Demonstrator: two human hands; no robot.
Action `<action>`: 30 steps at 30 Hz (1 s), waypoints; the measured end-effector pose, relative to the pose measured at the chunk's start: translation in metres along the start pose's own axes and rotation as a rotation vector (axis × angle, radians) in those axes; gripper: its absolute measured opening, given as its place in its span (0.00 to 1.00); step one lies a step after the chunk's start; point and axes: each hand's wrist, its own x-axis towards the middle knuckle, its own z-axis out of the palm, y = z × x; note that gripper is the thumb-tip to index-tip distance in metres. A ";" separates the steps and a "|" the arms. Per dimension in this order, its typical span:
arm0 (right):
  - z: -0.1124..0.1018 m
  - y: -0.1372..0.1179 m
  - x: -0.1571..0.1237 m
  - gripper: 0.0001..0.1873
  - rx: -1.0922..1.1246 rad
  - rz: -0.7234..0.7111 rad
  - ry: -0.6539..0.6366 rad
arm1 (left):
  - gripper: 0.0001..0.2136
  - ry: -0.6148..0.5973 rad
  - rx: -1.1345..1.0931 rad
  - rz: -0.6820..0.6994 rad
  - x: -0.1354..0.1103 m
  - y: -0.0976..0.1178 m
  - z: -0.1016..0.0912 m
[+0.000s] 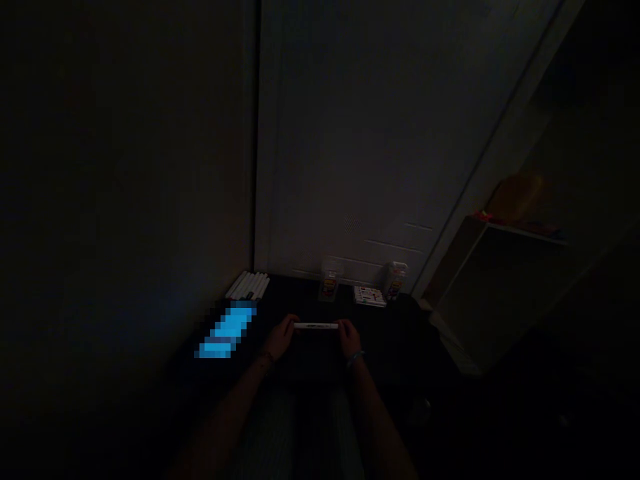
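A white marker [316, 326] is held level between my two hands, above the dark table [315, 363]. Its left end is pinched in the fingers of my left hand [281, 337]. My right hand [350, 338] grips the other end. Dark printing shows along the middle of the barrel; both tips are covered by my fingers. Several more white markers [249, 285] lie side by side at the back left of the table. Beyond my hands stands a clear plastic case [329, 281] with a colourful label.
A flat white pack [370, 295] with small printed marks lies at the back, beside an upright labelled box [397, 280]. A bright blue pixelated screen [227, 331] is at the left. A wall closes the back; a shelf unit [460, 287] stands right. The room is very dim.
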 end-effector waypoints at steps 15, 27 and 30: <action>0.000 0.004 0.001 0.16 0.001 -0.001 -0.014 | 0.14 0.002 0.005 0.008 -0.001 0.003 -0.002; -0.001 -0.008 0.000 0.17 0.005 0.030 -0.004 | 0.15 0.030 0.002 -0.018 -0.002 0.008 -0.003; 0.000 -0.007 -0.001 0.17 0.010 0.025 -0.001 | 0.15 0.039 0.004 -0.013 -0.001 0.008 -0.003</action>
